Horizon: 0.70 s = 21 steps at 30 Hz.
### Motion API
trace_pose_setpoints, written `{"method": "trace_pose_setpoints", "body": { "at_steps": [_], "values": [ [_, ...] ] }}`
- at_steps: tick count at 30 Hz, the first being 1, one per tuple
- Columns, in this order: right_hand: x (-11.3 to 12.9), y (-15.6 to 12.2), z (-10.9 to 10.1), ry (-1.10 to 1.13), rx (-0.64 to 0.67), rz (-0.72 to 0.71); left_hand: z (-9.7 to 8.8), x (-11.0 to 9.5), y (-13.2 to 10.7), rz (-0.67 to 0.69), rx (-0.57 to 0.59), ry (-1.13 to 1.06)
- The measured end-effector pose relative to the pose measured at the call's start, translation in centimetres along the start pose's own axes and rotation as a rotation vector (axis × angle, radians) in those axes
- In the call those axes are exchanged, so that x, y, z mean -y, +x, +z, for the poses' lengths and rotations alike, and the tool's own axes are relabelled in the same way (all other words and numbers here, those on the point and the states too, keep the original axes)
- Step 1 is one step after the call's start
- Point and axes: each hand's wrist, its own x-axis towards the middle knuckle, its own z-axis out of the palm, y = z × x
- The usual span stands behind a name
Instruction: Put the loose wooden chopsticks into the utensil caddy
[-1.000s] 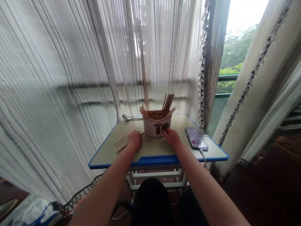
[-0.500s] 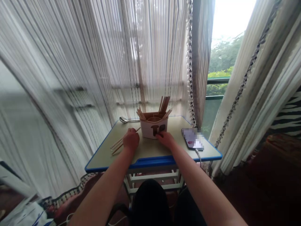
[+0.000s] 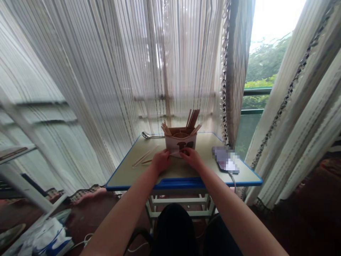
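A white holder with brown mushroom pictures (image 3: 173, 145) stands upright on the small table, with bundles of wooden sticks (image 3: 192, 119) rising from its compartments. At its lower front left is my left hand (image 3: 161, 161), fingers curled around a thin wooden chopstick (image 3: 146, 162) whose near end sticks out to the left. My right hand (image 3: 193, 158) is at the lower front of the holder, its thumb and fingers drawn together; what they pinch, if anything, is hidden. Left of my left hand, pale thin sticks (image 3: 143, 157) lie on the tabletop.
A metal slotted spoon (image 3: 146, 135) lies behind the holder to the left. On the right of the blue-edged table (image 3: 125, 177) lies a phone (image 3: 223, 160) with a cable. Sheer curtains (image 3: 119, 71) hang just behind the table. A white plastic bag (image 3: 50, 234) sits at lower left.
My left hand has moved right to the holder, and the chopstick has shifted with it. My right hand stays at the holder's front. The view has swung slightly left.
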Motion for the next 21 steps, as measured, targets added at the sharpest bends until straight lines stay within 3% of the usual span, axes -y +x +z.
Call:
{"method": "trace_pose_setpoints", "body": {
  "at_steps": [9, 12, 18, 21],
  "values": [
    [0.0, 0.0, 0.8, 0.199, 0.095, 0.049, -0.1, -0.5, 0.0, 0.055, 0.032, -0.027],
    [0.2, 0.1, 0.4, 0.185, -0.018, 0.059, -0.3, -0.6, 0.0, 0.043, 0.018, -0.017],
    [0.1, 0.4, -1.1, 0.191, -0.388, 0.085, -0.3, -0.6, 0.3, -0.057, -0.009, -0.005],
    [-0.2, 0.5, -1.0, 0.231, -0.371, 0.114, -0.1, -0.6, 0.4, -0.070, 0.014, 0.004]
  ]
}}
